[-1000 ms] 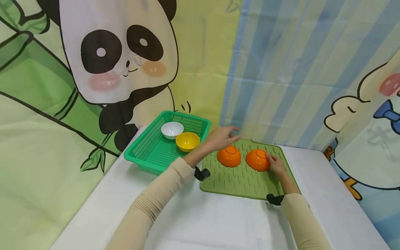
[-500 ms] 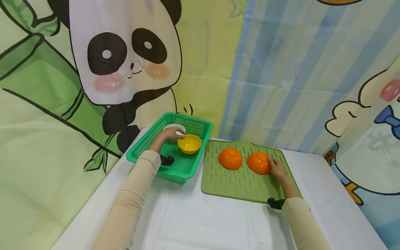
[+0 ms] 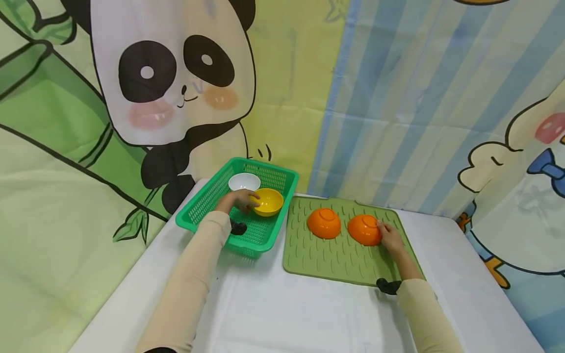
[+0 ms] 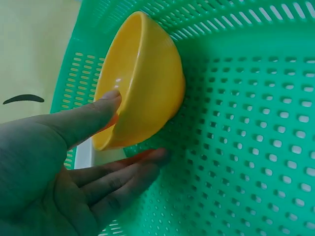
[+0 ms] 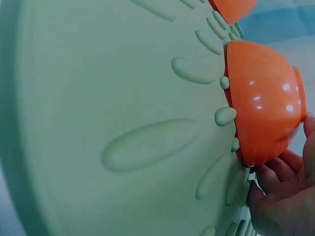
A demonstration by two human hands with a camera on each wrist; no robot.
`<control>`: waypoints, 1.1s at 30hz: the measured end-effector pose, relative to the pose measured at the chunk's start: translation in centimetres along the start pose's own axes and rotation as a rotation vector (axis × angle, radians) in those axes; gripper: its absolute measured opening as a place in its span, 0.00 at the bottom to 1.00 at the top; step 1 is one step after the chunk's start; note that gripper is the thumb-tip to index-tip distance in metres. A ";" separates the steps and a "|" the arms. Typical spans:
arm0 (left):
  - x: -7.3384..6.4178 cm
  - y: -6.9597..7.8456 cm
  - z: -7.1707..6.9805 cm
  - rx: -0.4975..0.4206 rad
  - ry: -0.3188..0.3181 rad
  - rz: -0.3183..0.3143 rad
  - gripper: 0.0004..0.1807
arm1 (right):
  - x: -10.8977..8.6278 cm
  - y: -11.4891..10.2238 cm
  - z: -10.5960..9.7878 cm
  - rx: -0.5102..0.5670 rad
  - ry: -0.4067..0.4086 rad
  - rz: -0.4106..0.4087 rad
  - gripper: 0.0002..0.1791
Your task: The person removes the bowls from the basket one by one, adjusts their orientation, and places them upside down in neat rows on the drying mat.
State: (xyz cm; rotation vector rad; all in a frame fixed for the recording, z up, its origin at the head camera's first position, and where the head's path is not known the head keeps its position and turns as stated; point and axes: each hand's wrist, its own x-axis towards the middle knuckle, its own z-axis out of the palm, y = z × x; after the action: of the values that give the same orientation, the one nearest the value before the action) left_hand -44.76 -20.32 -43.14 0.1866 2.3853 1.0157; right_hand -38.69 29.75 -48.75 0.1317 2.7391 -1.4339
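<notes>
The yellow bowl (image 3: 268,202) sits in the green basket (image 3: 194,226), its opening up. My left hand (image 3: 240,198) is at its left rim. In the left wrist view the thumb (image 4: 101,110) reaches over the rim into the bowl, while the other fingers stretch fairly straight outside it, with a gap visible. A white bowl (image 3: 244,182) lies just behind in the basket. On the green mat, my right hand (image 3: 391,238) holds the right-hand orange bowl (image 3: 364,229), which is upside down, thumb at its foot and fingers at its side.
Another upside-down orange bowl (image 3: 324,223) rests on the green ridged mat (image 3: 326,260), left of the held one. Basket and mat stand side by side on a white table (image 3: 300,314). A printed curtain (image 3: 397,98) hangs right behind them.
My left hand has gone from above the mat, left into the basket, first over the white bowl, then toward me to the yellow bowl's rim. My right hand has stayed at the orange bowl.
</notes>
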 end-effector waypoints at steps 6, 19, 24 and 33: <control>-1.7 1.6 0.5 0.003 0.078 -0.026 0.28 | 0.1 -0.2 -0.2 -0.006 0.015 -0.005 0.41; -3.0 1.5 0.7 -0.053 0.172 0.017 0.30 | 0.2 0.1 0.1 -0.022 0.018 0.019 0.42; -3.2 1.5 0.5 -0.053 0.177 0.048 0.29 | 0.3 0.1 0.1 -0.027 0.016 0.025 0.43; -3.5 1.3 0.3 -0.045 0.182 0.087 0.31 | 0.2 0.1 0.2 -0.012 0.032 0.010 0.44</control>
State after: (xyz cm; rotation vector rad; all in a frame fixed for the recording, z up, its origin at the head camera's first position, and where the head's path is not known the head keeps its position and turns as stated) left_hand -41.71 -20.30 -40.90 0.1903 2.5333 1.1712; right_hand -38.90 29.66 -48.93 0.1695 2.7675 -1.4253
